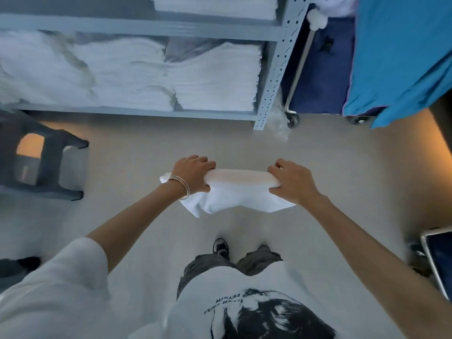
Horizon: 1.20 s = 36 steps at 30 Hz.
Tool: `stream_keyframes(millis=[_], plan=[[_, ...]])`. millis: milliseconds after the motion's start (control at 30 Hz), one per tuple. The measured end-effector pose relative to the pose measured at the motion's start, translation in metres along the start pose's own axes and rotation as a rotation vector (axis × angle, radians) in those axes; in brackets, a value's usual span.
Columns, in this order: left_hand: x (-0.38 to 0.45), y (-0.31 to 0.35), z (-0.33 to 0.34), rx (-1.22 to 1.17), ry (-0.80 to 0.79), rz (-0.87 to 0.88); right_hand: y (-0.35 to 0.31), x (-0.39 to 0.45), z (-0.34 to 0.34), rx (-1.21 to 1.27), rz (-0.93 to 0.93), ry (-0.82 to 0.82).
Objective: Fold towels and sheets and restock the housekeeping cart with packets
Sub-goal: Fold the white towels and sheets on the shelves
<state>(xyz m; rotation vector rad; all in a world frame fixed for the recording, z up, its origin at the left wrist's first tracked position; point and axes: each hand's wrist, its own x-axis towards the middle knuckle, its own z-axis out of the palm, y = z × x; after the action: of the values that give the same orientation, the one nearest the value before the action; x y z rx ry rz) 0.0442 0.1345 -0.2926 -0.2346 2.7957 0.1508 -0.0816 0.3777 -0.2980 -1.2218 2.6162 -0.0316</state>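
I am holding a white towel (241, 189) out in front of my body, above the bare floor (146, 148) and well short of the grey metal shelf unit (267, 77). My left hand (193, 173) is gripping the towel's left end, fingers curled over the top fold and thumb tucked beneath; thin bangles (182, 187) are sitting on that wrist. My right hand (291, 179) is gripping the right end in the same way, fingers wrapped over the fold, thumb below. Between the two hands the towel is forming a rounded, rolled-looking upper edge, and its loose remainder is hanging below the hands in soft folds. The shelf unit is carrying stacks of folded white linen (215, 77) on its lower level and another stack (215, 7) on the level above. Right of the shelf unit, a wheeled cart (315, 69) with a dark blue bag is standing on castors, and bright blue fabric (401, 57) is draped beside it. Left of the shelf unit, a dark plastic stool (51, 162) is standing on the floor. My shoes (221, 248) are showing below the towel.
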Motion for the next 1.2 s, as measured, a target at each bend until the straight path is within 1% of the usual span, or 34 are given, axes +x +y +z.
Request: stream_keyframes(millis=[300, 467, 567, 767, 867, 1000, 1200], plan=[[0.0, -0.092, -0.007, -0.049, 0.009, -0.159, -0.054, 0.107, -0.017, -0.05, -0.209, 0.029], [0.024, -0.143, -0.024, -0.074, 0.022, -0.246, -0.071, 0.183, -0.03, -0.047, -0.297, 0.044], [0.042, -0.169, -0.039, -0.083, 0.044, -0.286, -0.08, 0.224, -0.044, -0.046, -0.31, 0.042], [0.069, -0.219, -0.055, -0.097, 0.093, -0.36, -0.101, 0.296, -0.063, -0.079, -0.418, 0.093], [0.077, -0.248, -0.059, -0.099, 0.091, -0.373, -0.117, 0.325, -0.067, -0.071, -0.429, 0.08], [0.084, -0.294, -0.062, -0.145, 0.095, -0.363, -0.145, 0.363, -0.072, -0.045, -0.381, 0.054], [0.083, -0.382, -0.068, -0.154, 0.077, -0.346, -0.213, 0.416, -0.077, -0.069, -0.351, -0.013]])
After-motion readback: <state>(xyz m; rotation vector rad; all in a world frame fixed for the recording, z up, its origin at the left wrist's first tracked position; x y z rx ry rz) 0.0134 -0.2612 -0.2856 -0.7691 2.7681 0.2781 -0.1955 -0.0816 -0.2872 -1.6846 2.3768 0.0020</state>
